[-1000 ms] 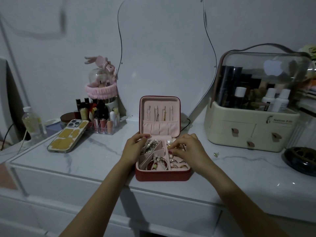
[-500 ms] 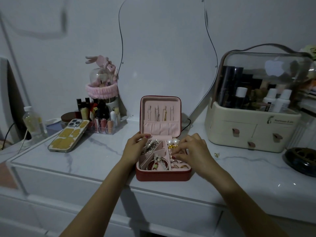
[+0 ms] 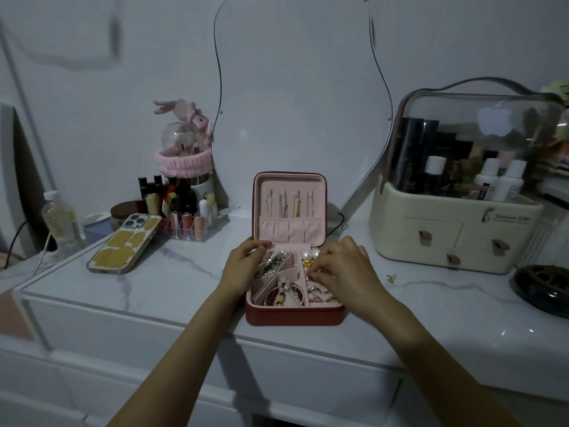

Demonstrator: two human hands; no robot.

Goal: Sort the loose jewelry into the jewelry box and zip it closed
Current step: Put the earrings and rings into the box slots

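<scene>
A red jewelry box (image 3: 294, 315) with pink lining stands open at the middle of the white dresser, its lid (image 3: 289, 208) upright with necklaces hanging in it. The compartments hold beaded bracelets (image 3: 272, 261), pearl earrings (image 3: 309, 255), a red bangle (image 3: 278, 295) and rings (image 3: 318, 295). My left hand (image 3: 243, 266) rests on the box's left wall, fingers curled over the back-left compartment. My right hand (image 3: 341, 268) hovers over the right side, fingertips pinched low in the ring section; what they hold is too small to see. A small loose gold piece (image 3: 391, 278) lies on the dresser right of the box.
A phone (image 3: 124, 243) in a yellow case lies at left, beside a clear lipstick organizer (image 3: 184, 221) and a bottle (image 3: 60, 223). A cream cosmetic case (image 3: 458, 232) with clear lid stands at right, a dark dish (image 3: 543, 289) beyond it. A wavy mirror (image 3: 295, 87) leans behind.
My right hand slid forward from the back of the box toward the ring section, uncovering the pearl earrings. My left hand stayed on the left wall.
</scene>
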